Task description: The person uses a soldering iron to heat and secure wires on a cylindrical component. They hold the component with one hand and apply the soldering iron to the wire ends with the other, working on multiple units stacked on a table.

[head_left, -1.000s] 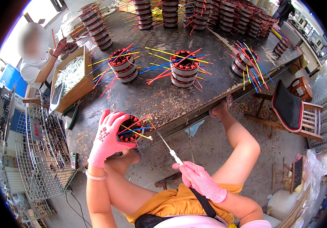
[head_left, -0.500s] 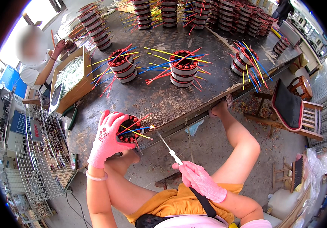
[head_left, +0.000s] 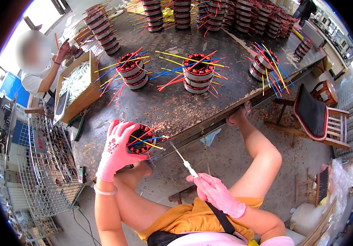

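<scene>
My left hand (head_left: 118, 143), in a pink glove, grips a motor stator (head_left: 138, 151) at the table's near edge, thumb and fingers around its left side. Red, blue and yellow wires stick out of the stator's ring, several toward the right. In my right hand (head_left: 216, 192), also gloved in pink, is a slim torch (head_left: 189, 169) with a white body and a long thin metal nozzle. The nozzle tip points up and left, just short of the blue wire's end, where a faint orange spot shows. My right fingers are wrapped round the torch's rear.
More stators (head_left: 198, 76) stand on the dark worn table (head_left: 160, 106), with tall stacks behind. A cardboard box (head_left: 78, 106) of white pieces and pliers (head_left: 78, 128) lie at left, near a co-worker (head_left: 41, 78). Wire racks (head_left: 47, 176) stand lower left, a chair (head_left: 311, 112) at right.
The bright orange glow at the blue wire's end has shrunk to a faint spot. Both hands, the stator and the torch are nearly still. The co-worker's hand has risen slightly.
</scene>
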Tool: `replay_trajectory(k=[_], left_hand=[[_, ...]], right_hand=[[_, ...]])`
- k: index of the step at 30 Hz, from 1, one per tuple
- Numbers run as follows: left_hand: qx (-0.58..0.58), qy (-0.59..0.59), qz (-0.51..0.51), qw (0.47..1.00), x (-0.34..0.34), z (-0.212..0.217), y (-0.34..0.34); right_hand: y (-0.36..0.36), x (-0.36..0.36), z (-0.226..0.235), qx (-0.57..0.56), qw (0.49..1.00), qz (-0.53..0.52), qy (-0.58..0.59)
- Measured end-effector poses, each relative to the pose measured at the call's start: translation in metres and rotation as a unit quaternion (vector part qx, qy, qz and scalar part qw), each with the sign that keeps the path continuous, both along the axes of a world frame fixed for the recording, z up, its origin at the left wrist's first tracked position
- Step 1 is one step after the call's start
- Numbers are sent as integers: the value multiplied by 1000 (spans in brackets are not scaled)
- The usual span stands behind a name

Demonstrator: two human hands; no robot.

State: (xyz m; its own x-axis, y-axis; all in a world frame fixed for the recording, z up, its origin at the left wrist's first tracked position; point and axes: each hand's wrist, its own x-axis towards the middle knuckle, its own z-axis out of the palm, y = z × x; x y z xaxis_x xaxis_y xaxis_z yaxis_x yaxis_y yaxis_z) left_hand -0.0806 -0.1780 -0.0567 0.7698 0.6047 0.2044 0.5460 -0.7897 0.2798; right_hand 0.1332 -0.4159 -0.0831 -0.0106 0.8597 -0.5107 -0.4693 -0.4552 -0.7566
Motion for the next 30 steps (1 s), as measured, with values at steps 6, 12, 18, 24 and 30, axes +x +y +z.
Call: replay_trajectory(k=[6, 12, 18, 24, 30], left_hand=[[-3, 2, 1, 1000, 0, 1, -1], [-3, 1, -2, 1000, 0, -2, 1], [-9, 4, 4, 1000, 0, 0, -1], [-5, -1, 1, 1000, 0, -1, 0], [-7, -1, -1, 1000, 0, -1, 0]], right_hand=[[0, -2, -1, -5, 1000, -17, 3], [0, -2, 0, 3, 1000, -13, -16], [0, -2, 1, 3, 1000, -15, -18], [0, -1, 0, 4, 1000, -15, -17], [1, -2, 0, 4, 1000, -12, -17]])
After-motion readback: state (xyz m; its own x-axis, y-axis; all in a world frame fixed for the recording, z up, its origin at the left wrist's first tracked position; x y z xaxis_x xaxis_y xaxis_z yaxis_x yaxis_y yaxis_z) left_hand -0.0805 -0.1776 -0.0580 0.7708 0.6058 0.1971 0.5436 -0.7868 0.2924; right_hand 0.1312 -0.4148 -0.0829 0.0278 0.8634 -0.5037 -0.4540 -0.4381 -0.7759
